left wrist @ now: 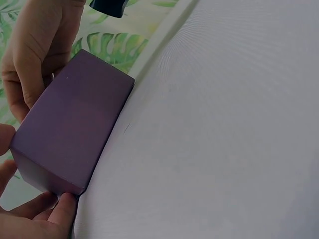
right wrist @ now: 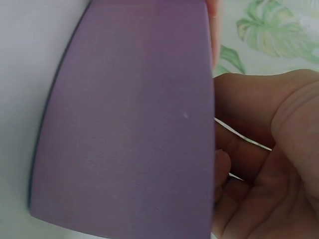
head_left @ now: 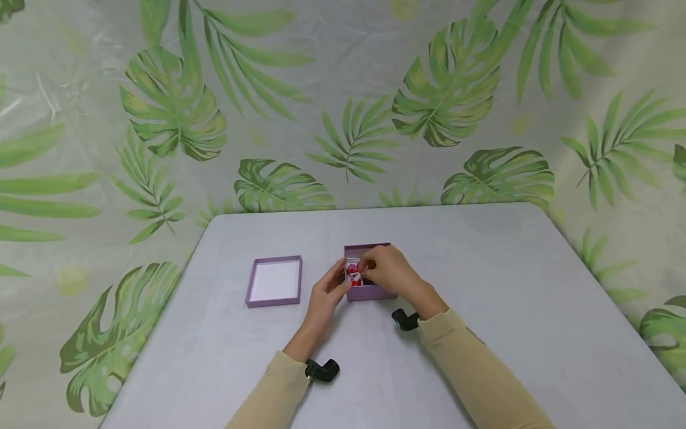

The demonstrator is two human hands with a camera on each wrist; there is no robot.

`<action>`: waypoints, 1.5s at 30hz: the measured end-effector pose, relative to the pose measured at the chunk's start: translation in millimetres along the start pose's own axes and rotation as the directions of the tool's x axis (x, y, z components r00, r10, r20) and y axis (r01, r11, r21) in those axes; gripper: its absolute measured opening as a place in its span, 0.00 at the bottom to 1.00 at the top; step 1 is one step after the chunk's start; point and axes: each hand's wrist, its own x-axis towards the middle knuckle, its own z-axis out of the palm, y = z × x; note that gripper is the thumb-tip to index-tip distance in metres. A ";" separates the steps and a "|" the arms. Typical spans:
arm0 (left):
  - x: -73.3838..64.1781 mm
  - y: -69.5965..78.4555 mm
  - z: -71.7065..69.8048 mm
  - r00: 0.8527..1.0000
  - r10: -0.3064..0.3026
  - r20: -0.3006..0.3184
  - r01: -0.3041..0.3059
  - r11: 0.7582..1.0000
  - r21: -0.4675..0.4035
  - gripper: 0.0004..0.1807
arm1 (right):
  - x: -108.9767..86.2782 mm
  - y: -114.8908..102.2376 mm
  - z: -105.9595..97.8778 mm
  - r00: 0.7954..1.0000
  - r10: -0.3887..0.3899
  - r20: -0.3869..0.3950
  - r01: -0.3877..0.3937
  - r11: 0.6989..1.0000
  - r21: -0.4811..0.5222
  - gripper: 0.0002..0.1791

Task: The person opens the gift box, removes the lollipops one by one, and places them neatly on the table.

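Observation:
A purple open-topped box (head_left: 371, 293) stands on the table. Inside it, at the left, lies a small red-and-white packet (head_left: 353, 279) with printed or see-through red shapes; its exact kind is too small to tell. My left hand (head_left: 321, 298) holds the box at its left side, thumb near the front corner and fingers along the wall. My right hand (head_left: 393, 271) reaches over the box from the right, with thumb and curled fingers pinching at the packet. The box's front wall (right wrist: 129, 124) hides the right fingertips in the right wrist view.
Left of the box lies a shallow purple lid (head_left: 274, 301), its white inside facing up. A white cloth covers the table (head_left: 482, 268). Leaf-patterned sheeting (head_left: 348, 119) hangs behind it. Each wrist wears a black camera (head_left: 323, 370).

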 end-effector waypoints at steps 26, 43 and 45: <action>-11.7 29.7 5.4 0.999 -0.035 0.027 0.034 0.999 0.006 0.31 | -9.8 5.1 -36.9 0.998 0.031 -0.059 -0.024 0.992 0.121 0.05; -10.4 30.8 6.0 1.000 -0.015 0.014 0.015 1.000 0.007 0.31 | -16.7 34.9 -64.8 0.975 0.123 -0.184 -0.078 0.969 0.236 0.06; -10.5 30.9 6.4 1.000 -0.019 0.015 0.019 1.000 0.009 0.31 | -17.4 41.5 -67.4 0.970 0.147 -0.192 -0.096 0.962 0.254 0.05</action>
